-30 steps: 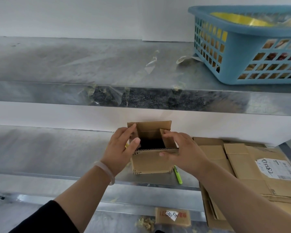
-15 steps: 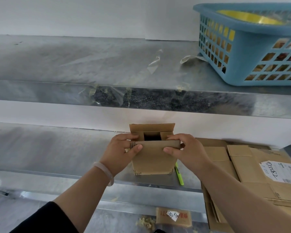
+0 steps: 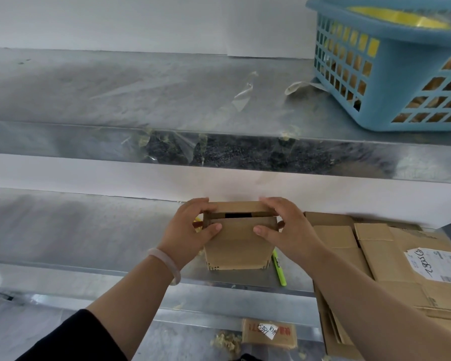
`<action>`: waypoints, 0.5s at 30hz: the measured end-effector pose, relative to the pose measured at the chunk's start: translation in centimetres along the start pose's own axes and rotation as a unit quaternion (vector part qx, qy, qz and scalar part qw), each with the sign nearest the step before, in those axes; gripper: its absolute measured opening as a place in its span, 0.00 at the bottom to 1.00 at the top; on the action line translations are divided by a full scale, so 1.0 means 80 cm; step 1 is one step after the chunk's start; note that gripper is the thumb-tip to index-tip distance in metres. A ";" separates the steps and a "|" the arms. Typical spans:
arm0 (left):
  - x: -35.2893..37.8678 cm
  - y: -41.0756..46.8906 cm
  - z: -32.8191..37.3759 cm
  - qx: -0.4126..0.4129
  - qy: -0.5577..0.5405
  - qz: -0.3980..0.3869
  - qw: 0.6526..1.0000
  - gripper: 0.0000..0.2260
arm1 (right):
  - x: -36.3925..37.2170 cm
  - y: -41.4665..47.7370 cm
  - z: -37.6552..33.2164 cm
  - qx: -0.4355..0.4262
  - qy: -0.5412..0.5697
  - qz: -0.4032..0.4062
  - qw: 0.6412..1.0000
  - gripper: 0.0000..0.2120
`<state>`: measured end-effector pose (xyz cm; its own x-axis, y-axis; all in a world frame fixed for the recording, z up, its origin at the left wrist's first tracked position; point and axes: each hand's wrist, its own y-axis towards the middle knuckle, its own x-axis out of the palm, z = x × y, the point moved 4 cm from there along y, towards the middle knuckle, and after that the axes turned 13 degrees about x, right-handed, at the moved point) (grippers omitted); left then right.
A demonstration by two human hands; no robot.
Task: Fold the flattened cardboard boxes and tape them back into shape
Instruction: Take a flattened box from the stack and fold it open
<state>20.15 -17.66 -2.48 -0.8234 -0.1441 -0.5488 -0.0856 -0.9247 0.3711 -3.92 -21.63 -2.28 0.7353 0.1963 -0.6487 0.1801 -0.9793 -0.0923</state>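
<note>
A small brown cardboard box (image 3: 237,245) stands upright on the lower metal shelf (image 3: 76,230). Its two top flaps are folded down and nearly meet, with a narrow dark gap left between them. My left hand (image 3: 190,230) grips the box's left top edge, fingers over the far flap and thumb on the near flap. My right hand (image 3: 287,227) grips the right top edge the same way. A stack of flattened cardboard boxes (image 3: 391,269) lies to the right on the same shelf, one with a white shipping label (image 3: 438,264).
A green marker (image 3: 279,269) lies beside the box's right side. A blue plastic basket (image 3: 391,63) holding a yellow tape roll (image 3: 399,16) sits on the upper shelf at the right. Clear tape scraps (image 3: 242,95) stick to that shelf. A small labelled carton (image 3: 268,333) lies below.
Both hands folded the near flap up and over, then brought the far flap down. The open top of the box is now almost closed.
</note>
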 end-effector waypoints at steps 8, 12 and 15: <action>0.014 -0.028 0.001 -0.002 -0.067 -0.019 0.998 0.17 | 0.019 -0.031 0.021 -0.010 -0.015 -0.059 0.998 0.35; 0.014 -0.033 -0.001 -0.031 -0.080 -0.015 0.996 0.16 | 0.008 -0.041 0.019 -0.017 -0.054 -0.016 0.998 0.37; 0.015 -0.039 -0.003 -0.051 -0.098 -0.009 0.994 0.17 | 0.008 -0.049 0.017 -0.037 -0.092 0.002 0.995 0.39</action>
<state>19.56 -15.07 -4.48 -0.9166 -0.0641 -0.3946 -0.0530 -0.9589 0.2788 -5.02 -17.71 -3.34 0.6054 0.1731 -0.7769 0.2290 -0.9727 -0.0382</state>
